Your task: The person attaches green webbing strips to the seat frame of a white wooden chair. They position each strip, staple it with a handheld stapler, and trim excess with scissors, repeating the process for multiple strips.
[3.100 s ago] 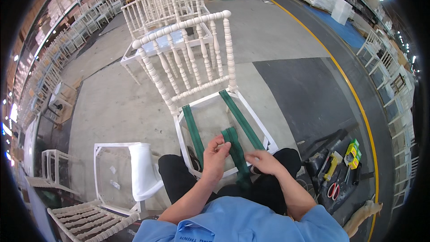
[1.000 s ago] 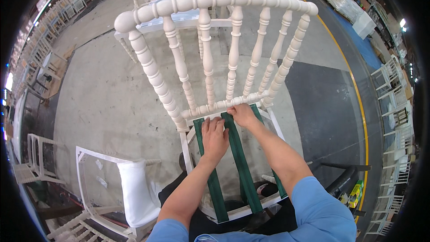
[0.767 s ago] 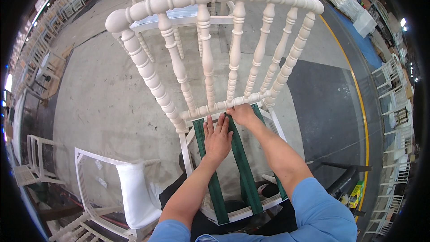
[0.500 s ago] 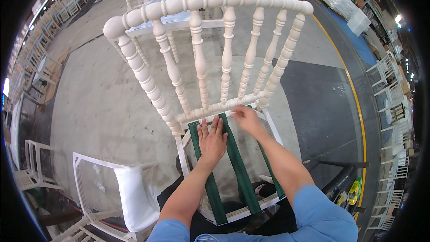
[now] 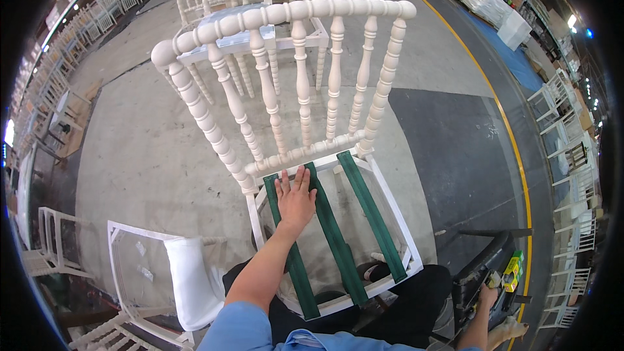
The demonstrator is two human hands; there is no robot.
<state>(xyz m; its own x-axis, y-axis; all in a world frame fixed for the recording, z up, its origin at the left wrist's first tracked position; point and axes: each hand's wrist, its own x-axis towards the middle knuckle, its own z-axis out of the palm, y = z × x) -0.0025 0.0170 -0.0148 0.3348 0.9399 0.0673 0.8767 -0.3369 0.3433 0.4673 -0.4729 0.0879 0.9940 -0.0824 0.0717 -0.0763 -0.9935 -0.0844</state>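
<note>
A white chair frame with a turned-spindle back (image 5: pixel 301 84) stands before me. Three dark green webbing straps (image 5: pixel 338 247) run front to back across its open seat frame (image 5: pixel 409 244). My left hand (image 5: pixel 297 205) lies with fingers spread at the rear seat rail, over the left and middle straps. Far to the right, my right hand (image 5: pixel 487 296) is closed at a small yellow and dark tool (image 5: pixel 494 279) on a black seat (image 5: pixel 478 263); its fingers are partly hidden. Beside the tool lies a green and yellow box (image 5: pixel 513 270).
Another white frame (image 5: pixel 120 273) stands at left, with rolled white material (image 5: pixel 188 279) over it. More white chairs (image 5: pixel 260 32) stand ahead, with rows along both sides. A yellow floor line (image 5: pixel 494 97) curves down the right.
My right hand has left the rear of the right strap and moved down right to the black seat. My left hand stays on the straps; the view has shifted slightly.
</note>
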